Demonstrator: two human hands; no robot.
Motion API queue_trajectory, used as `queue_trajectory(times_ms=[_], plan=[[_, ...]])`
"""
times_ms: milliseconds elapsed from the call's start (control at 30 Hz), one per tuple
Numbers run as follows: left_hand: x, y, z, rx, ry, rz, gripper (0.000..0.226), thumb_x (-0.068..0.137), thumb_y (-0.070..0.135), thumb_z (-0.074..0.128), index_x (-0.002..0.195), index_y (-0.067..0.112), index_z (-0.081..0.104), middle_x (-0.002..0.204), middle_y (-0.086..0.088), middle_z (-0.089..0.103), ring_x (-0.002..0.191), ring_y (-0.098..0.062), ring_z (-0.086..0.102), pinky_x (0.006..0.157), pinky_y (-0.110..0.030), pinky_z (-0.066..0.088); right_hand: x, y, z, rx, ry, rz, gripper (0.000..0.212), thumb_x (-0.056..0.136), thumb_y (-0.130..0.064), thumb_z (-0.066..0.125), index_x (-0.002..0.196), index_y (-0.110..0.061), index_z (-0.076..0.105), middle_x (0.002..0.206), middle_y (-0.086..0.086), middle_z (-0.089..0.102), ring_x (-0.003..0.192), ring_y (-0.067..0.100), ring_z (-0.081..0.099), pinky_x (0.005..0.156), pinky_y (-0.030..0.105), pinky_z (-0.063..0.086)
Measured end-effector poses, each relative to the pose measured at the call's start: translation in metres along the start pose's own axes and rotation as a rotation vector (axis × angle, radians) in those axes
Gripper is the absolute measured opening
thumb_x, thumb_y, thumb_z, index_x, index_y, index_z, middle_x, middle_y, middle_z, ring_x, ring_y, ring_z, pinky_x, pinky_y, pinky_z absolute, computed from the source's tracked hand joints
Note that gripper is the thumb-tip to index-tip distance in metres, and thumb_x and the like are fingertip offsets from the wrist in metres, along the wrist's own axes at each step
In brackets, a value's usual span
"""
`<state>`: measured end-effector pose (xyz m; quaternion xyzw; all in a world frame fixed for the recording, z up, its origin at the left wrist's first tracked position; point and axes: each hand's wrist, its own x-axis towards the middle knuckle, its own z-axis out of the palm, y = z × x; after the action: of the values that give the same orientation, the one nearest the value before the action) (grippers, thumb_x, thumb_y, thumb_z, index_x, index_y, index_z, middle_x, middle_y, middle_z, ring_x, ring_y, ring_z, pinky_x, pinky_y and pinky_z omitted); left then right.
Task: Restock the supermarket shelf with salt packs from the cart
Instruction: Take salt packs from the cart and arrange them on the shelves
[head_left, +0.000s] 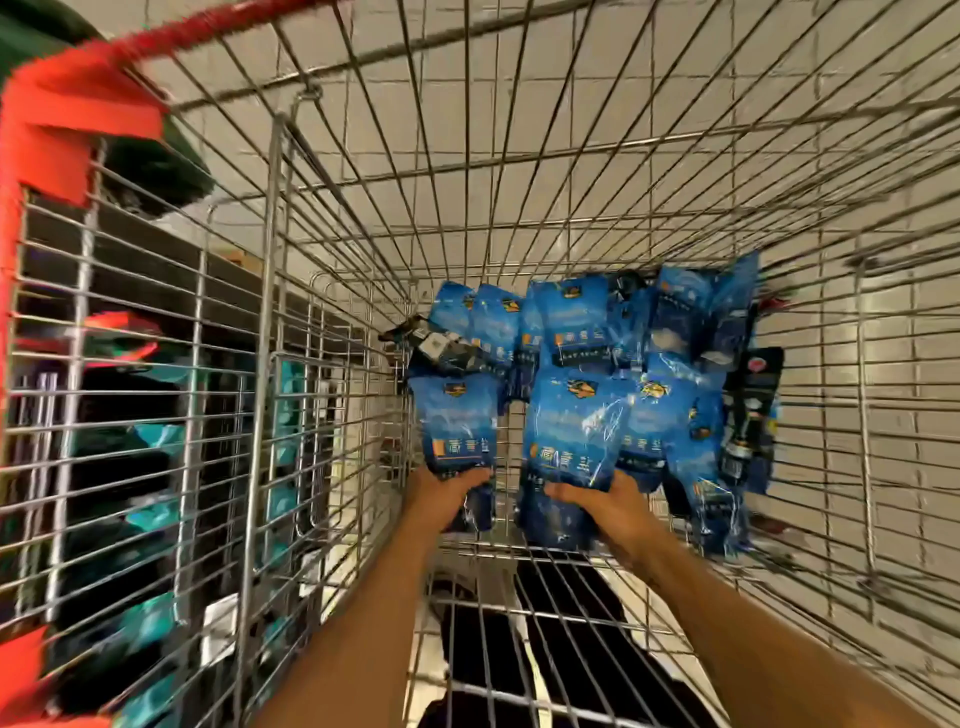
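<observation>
Inside cart (519, 223): blue salt packs heaped at bottom. Left hand (451, 496) grips pack (457, 421), right hand (610, 512) grips another (569, 431); paired pickup likely halves trips.

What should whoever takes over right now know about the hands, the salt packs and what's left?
Left hand: grips the bottom of one blue salt pack.
Right hand: grips another pack.
Both are inside the wire cart, where the rest of the packs lie heaped.
Done: two packs gripped.
Left: lift them out, shelve them, come back for the heap. The shelf is not clearly in view.
</observation>
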<state>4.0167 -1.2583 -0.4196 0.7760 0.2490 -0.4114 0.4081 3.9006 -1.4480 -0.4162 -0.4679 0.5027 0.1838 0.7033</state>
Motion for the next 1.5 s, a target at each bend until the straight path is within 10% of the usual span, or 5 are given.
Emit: queue_trajectory(times_ms=[233,367,500,767,1500], plan=[[-0.086,0.069,-0.028,-0.056,-0.141,0.058,0.047,0.071,0.024,0.087,0.111,0.011,0.066,0.090,0.005,0.071,0.084,-0.018,0.067,0.076,-0.031,0.055,-0.100,-0.060,-0.020,0.046,0.038,-0.069,0.037,0.069,-0.028,0.086,0.092,-0.021,0.058,0.079,-0.018,0.073,0.079,0.002,0.066,0.072,0.030,0.054],[-0.144,0.109,-0.055,-0.112,-0.109,0.112,0.070,0.063,0.039,0.089,0.121,0.013,0.060,0.118,-0.003,0.066,0.097,-0.022,0.063,0.089,-0.036,0.052,-0.158,-0.102,-0.021,0.051,0.059,-0.157,0.088,0.073,-0.037,0.084,0.143,-0.009,0.040,0.129,-0.002,0.058,0.117,0.023,0.059,0.099,0.041,0.048],[-0.214,0.139,-0.091,-0.261,-0.089,0.216,0.092,0.048,0.044,0.090,0.127,0.012,0.055,0.106,0.005,0.067,0.096,-0.020,0.063,0.083,-0.030,0.046,-0.220,-0.130,-0.016,0.167,0.074,-0.293,0.118,0.042,-0.054,0.094,0.143,-0.019,0.044,0.135,0.006,0.060,0.121,0.031,0.059,0.103,0.056,0.047],[-0.352,0.141,-0.192,-0.492,-0.127,0.566,0.081,0.042,0.055,0.092,0.114,0.024,0.070,0.106,-0.002,0.076,0.097,-0.027,0.073,0.088,-0.049,0.056,-0.344,-0.156,0.031,0.123,-0.086,-0.605,0.103,0.033,-0.053,0.098,0.127,-0.037,0.058,0.127,-0.006,0.067,0.113,0.012,0.065,0.091,0.039,0.052],[-0.651,0.041,-0.443,-0.761,0.776,1.120,0.043,0.057,0.043,0.082,0.096,0.025,0.079,0.100,0.002,0.077,0.088,-0.012,0.074,0.067,-0.019,0.055,-0.599,-0.241,0.327,-0.129,-1.056,-1.172,0.080,0.044,-0.042,0.097,0.115,-0.022,0.068,0.114,0.011,0.073,0.102,0.027,0.072,0.081,0.037,0.059]])
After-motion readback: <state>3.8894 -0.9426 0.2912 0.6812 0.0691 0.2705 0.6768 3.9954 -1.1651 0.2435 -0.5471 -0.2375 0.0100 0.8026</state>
